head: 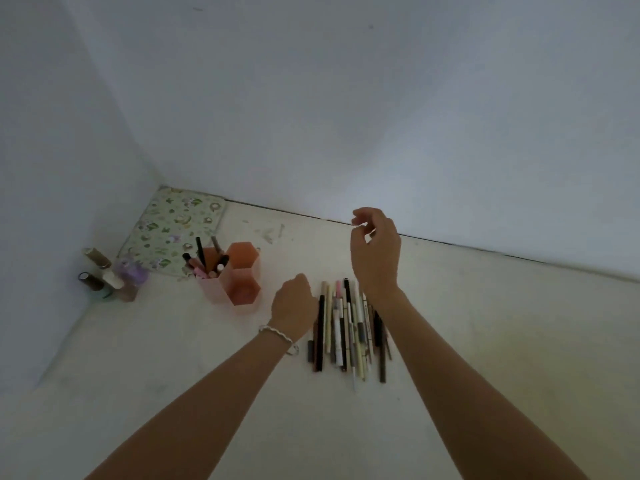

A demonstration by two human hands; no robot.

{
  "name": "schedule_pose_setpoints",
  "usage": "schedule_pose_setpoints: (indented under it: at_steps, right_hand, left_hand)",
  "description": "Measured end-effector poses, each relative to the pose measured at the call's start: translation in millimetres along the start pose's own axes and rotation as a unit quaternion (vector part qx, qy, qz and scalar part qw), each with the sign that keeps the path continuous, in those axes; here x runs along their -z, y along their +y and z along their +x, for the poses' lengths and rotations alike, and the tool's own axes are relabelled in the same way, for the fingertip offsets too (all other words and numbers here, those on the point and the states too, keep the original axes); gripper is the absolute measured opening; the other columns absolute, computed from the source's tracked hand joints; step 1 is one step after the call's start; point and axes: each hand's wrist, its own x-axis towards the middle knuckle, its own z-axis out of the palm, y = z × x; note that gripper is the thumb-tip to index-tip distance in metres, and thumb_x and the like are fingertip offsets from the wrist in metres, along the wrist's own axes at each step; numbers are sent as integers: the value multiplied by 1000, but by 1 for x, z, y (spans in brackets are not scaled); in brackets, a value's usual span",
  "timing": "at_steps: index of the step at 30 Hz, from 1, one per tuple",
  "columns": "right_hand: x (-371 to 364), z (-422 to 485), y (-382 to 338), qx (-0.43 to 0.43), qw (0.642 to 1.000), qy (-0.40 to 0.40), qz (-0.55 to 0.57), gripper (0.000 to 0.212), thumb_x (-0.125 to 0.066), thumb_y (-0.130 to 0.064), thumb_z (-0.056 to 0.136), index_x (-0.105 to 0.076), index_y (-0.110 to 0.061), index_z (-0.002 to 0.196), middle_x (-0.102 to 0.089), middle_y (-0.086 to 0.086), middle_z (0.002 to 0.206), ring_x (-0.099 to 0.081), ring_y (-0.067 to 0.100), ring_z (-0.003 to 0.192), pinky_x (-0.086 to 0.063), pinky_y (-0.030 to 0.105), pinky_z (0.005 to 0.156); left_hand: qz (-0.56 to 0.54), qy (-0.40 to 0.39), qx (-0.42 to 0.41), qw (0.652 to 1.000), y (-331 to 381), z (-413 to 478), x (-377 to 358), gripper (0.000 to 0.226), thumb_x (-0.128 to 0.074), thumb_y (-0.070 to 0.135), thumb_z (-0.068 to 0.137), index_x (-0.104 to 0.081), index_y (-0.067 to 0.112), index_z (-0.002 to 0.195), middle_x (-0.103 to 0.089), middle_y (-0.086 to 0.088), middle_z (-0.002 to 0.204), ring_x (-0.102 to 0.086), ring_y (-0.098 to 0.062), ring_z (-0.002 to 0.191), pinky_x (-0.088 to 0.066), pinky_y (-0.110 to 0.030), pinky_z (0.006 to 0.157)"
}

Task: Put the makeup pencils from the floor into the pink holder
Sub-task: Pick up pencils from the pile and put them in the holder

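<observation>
Centrally, makeup pencils [346,323] piled parallel on floor [138,375], black, cream, pink barrels, markings too small to read, hexagonal-celled pink holder [216,291], left hand [294,306] grip indeterminable, right hand [375,251] raised, relaxed, empty.

We are noting a smooth, translucent pink plastic holder [215,289], a matt pale floor [166,358] and a printed cloth mat [173,225].

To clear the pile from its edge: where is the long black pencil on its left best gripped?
Pinch the long black pencil at its far half, from above-left: it lies flat, bare floor to its left there, other pencils close against its right.
</observation>
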Motion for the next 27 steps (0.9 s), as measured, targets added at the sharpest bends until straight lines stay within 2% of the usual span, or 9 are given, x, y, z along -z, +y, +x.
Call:
schedule_pose_setpoints:
  at_steps: [3,9,13,17,19,22,23,25,27]
  right_hand:
    - [14,-3,19,-35,999,-3,-5,31,-51,2,83,-65,-18,102,-68,-6,92,-55,8,82,-36,8,73]
    - [10,-14,36,-45,997,-49,-37,21,-52,-4,91,-66,-16,100,-65,-6,87,-57,12,81,-44,21,75]
    - [-12,-25,38,-82,963,-220,-128,23,-48,-6,89,-63,-13,105,-67,1,80,-63,17,68,-53,31,67]
    - [-41,-46,36,-57,892,-358,-271,13,-51,-7,88,-54,-5,100,-65,10,89,-63,26,81,-52,35,69]
    - [-53,-56,37,-29,869,-382,-313,12,-50,-4,89,-51,-6,100,-63,9,87,-60,25,84,-54,38,82]
    - [-67,-65,43,14,852,-384,-355,16,-48,-5,94,-53,-8,109,-66,8,97,-62,25,98,-30,42,116]
    - [-69,-66,44,20,852,-380,-360,14,-48,-9,96,-54,-9,108,-66,7,99,-62,25,100,-25,43,118]
    - [-75,-67,45,25,849,-384,-363,12,-48,-14,96,-56,-11,104,-65,6,98,-62,23,97,-31,44,113]
    - [-79,-68,45,23,845,-390,-364,11,-51,-11,94,-55,-11,104,-64,6,98,-60,22,95,-40,41,104]
  left_hand:
    - [22,-11,36,999,-3,4,-20,21,-48,12,94,-50,3,113,-62,-16,112,-62,-33,102,-50,-37,81]
    - [35,13,24,999,-7,8,-24,30,-46,3,92,-44,1,121,-62,-18,107,-62,-35,95,-48,-39,75]
    - [-66,119,-27,990,-3,14,11,30,-59,11,85,-51,12,114,-60,-8,95,-59,-21,78,-41,-26,62]
    - [-163,224,-74,958,9,15,55,34,-63,13,83,-54,22,115,-59,7,85,-57,-2,66,-41,-10,53]
    - [-197,249,-95,943,15,11,67,34,-64,12,84,-54,24,114,-56,13,79,-57,0,64,-43,-6,52]
    - [-220,273,-115,930,16,3,76,38,-64,10,84,-55,25,117,-56,14,79,-58,-1,67,-41,-1,59]
    - [-220,280,-120,927,15,1,78,38,-64,10,84,-55,26,118,-57,12,80,-58,-1,68,-42,-1,61]
    - [-210,297,-133,922,10,-2,84,37,-63,11,85,-56,26,119,-60,8,84,-60,-4,72,-47,-7,65]
    - [-210,296,-139,921,5,-3,91,37,-62,11,86,-56,25,119,-61,5,86,-61,-10,77,-55,-24,73]
